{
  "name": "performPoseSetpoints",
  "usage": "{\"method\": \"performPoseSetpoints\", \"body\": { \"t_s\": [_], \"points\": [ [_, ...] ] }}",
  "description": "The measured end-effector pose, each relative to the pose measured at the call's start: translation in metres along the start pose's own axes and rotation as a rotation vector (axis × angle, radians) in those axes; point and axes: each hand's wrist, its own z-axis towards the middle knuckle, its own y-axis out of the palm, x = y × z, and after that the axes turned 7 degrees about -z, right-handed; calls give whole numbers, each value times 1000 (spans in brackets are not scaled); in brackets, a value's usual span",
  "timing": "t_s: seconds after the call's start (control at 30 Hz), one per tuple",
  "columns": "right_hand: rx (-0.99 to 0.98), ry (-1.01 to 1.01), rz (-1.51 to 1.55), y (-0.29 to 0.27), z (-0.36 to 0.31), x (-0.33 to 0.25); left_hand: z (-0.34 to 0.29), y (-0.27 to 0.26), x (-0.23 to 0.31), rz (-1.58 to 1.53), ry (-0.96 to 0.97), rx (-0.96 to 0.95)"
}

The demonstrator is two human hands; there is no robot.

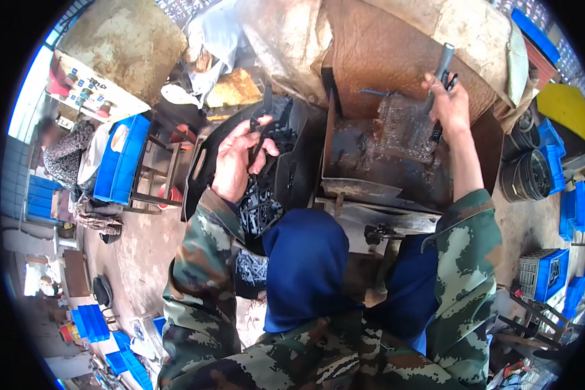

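My right hand is closed round a grey metal rod, whose upper end sticks out above the fingers. A dark piece shows beside the rod, and its kind is unclear. Below this hand lies a wet, grimy metal block in a rusty open tray. On the left, the bent fingers of my left hand hold a dark, thin metal piece. That hand is over a black bin heaped with small dark metal parts.
Brown, stained sheets hang behind the tray. Black buckets and blue crates stand at the right. At the far left a person sits near a blue crate on a wooden stand.
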Motion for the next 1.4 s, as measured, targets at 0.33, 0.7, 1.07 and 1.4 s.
{"method": "performPoseSetpoints", "body": {
  "t_s": [0.33,0.7,1.07,1.4],
  "points": [
    [1,-6,0,3,0,0,16,105,29,-224,122,-198],
    [49,-30,-133,1,7,12,70,218,24,-357,41,-263],
    [27,-78,-122,12,4,11,83,212,-38,-149,-38,-59],
    [54,-95,-228,-9,12,15,101,235,-62,-309,256,-171]
  ]
}}
